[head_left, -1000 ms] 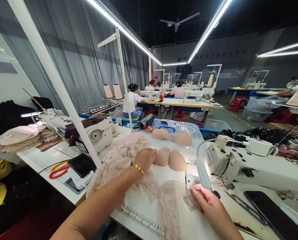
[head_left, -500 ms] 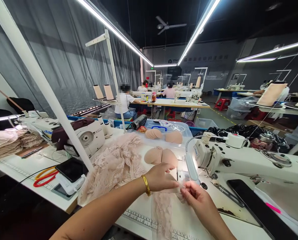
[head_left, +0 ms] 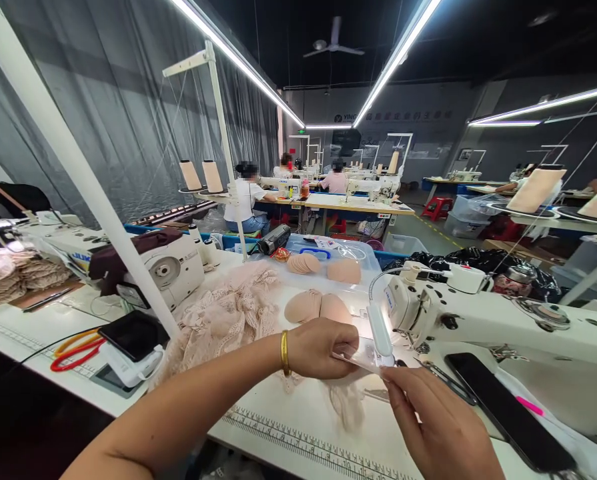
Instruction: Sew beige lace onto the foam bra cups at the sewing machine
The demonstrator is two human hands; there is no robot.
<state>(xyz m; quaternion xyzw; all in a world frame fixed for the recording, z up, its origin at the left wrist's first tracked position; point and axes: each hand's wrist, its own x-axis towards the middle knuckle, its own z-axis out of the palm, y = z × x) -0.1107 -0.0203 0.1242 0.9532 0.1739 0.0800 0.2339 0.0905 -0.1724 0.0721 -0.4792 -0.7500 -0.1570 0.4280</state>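
Note:
Between my two hands a pale, sheer edge of lace fabric (head_left: 347,403) is drawn taut, its loose part lying over the table below. My left hand (head_left: 321,347), with a gold bracelet (head_left: 285,352) at the wrist, is closed on one end of that edge. At the other end, my right hand (head_left: 435,410) pinches it between thumb and fingers. Just beyond my hands, beige fabric cups (head_left: 303,308) lie near the sewing machine's needle area. A white lamp (head_left: 379,330) hangs close above the stretched edge. A heap of lace (head_left: 228,310) lies left of my hands.
The sewing machine (head_left: 458,307) stands on the right, with a black phone (head_left: 508,407) and tweezers (head_left: 451,383) beside it. More cups rest on a clear plastic box lid (head_left: 363,257). A white pole (head_left: 98,187) rises at left. A ruler strip (head_left: 298,443) runs along the front edge.
My left fingers, earlier stretched out, have curled closed on the lace. My right hand has moved right and nearer to me, and the fabric edge is now taut between both hands.

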